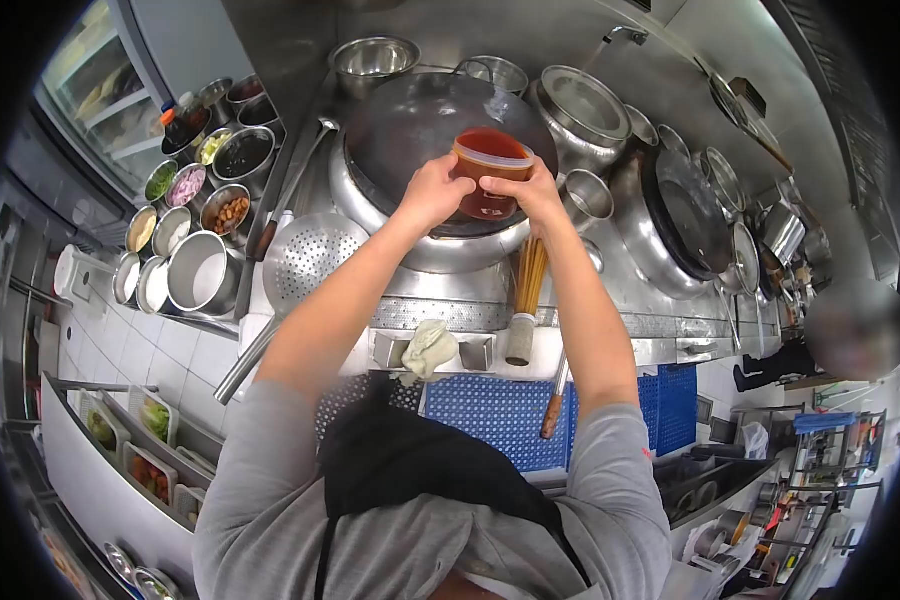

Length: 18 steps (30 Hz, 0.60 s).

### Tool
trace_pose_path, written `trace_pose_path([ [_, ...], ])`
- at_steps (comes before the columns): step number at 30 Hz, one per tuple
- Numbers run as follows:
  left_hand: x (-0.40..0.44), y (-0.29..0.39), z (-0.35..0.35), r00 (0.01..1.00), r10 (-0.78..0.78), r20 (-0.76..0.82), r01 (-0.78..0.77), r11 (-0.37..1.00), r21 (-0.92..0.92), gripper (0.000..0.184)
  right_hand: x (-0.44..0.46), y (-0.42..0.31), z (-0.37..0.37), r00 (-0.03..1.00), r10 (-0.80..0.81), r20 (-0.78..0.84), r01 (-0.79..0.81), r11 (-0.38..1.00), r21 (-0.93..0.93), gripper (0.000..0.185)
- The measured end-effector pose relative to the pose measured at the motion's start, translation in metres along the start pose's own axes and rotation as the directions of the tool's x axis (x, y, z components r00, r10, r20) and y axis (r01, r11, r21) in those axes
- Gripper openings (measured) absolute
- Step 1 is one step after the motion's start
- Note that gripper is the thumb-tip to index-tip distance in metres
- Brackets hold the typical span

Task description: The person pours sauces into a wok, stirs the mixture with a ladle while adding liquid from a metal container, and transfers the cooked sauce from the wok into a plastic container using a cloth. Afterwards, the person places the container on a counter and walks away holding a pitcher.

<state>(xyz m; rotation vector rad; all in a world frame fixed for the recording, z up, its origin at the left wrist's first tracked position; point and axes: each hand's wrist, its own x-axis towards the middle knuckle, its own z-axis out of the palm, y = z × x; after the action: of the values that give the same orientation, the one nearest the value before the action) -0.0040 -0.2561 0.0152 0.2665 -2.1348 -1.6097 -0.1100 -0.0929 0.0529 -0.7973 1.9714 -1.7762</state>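
Observation:
Both my hands hold a round plastic tub (488, 190) of red-orange sauce or oil above the near right part of a big dark wok (400, 130). My left hand (436, 192) grips its left side, and my right hand (532, 192) wraps its right side with the thumb across the front. The tub looks tilted, its open top showing the red inside. Below my right hand, a bamboo wok brush (526, 310) lies on the stove's front edge. A perforated strainer ladle (315, 262) rests left of the wok, partly behind my left forearm.
At left stand several metal pots of ingredients, including a large pot (202, 272) and one of browned pieces (227, 210). A crumpled cloth (430, 348) lies on the front ledge. A second wok (685, 215) and a lidded pot (583, 105) stand right. Another person (790, 360) is at far right.

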Motion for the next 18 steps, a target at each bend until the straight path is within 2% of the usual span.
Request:
trace_pose_path([
  [4, 0.002, -0.002, -0.002, 1.0, -0.011, 0.015, 0.011, 1.0, -0.022, 0.038, -0.002, -0.018, 0.004, 0.998, 0.066, 0.02, -0.065, 0.998, -0.024, 0.065],
  [7, -0.001, 0.011, -0.009, 0.981, -0.143, 0.132, 0.145, 0.989, -0.005, 0.04, 0.0, -0.017, 0.003, 0.993, 0.113, 0.037, -0.113, 0.994, -0.011, 0.063],
  [13, -0.001, 0.015, -0.009, 0.975, -0.155, 0.157, 0.165, 0.985, -0.049, 0.037, 0.0, -0.035, 0.003, 0.961, 0.277, -0.001, -0.276, 0.957, -0.085, 0.059],
  [16, -0.001, 0.014, -0.007, 0.996, -0.078, 0.046, 0.082, 0.993, -0.082, 0.026, 0.001, -0.044, 0.003, 0.945, 0.327, -0.02, -0.328, 0.942, -0.072, 0.058],
  [18, 0.003, 0.013, -0.006, 0.996, -0.063, 0.058, 0.069, 0.992, -0.102, 0.024, 0.005, -0.042, 0.001, 0.942, 0.334, -0.026, -0.335, 0.941, -0.058, 0.061],
])
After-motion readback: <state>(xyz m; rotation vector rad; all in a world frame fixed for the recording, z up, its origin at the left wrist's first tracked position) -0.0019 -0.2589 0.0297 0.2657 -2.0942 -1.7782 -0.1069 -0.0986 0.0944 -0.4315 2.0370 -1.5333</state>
